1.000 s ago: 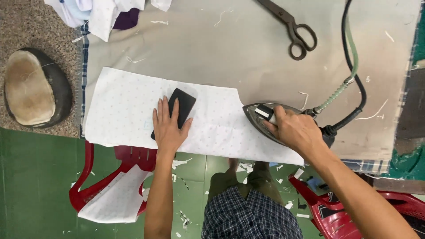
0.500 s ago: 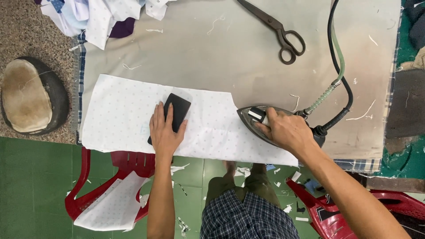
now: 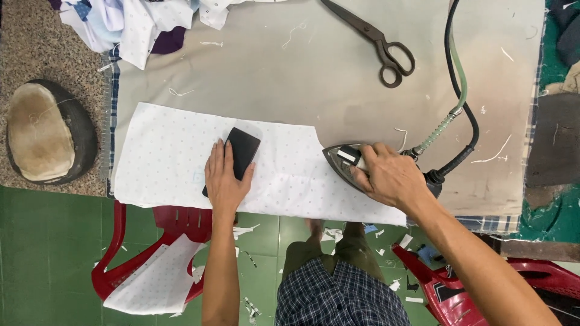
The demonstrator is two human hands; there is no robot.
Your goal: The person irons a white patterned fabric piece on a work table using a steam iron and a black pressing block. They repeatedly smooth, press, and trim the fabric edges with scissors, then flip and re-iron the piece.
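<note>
A long white dotted fabric piece (image 3: 163,157) lies flat along the near edge of a beige padded ironing table (image 3: 290,72). My left hand (image 3: 225,175) lies flat on a black rectangular block (image 3: 240,152) that rests on the fabric's middle. My right hand (image 3: 389,176) grips the handle of a steam iron (image 3: 344,160), which sits on the fabric's right end with its tip pointing left. A green hose and a black cable (image 3: 460,78) run from the iron's back toward the far edge.
Large dark scissors (image 3: 377,39) lie at the far side of the table. Folded white and purple cloth pieces (image 3: 139,18) pile at the far left. A round padded pressing form (image 3: 45,130) sits left. Red plastic chairs (image 3: 163,241) stand below, one holding white fabric.
The view shifted slightly. My left hand and the black block stayed in place on the fabric, and the iron shows no clear movement.
</note>
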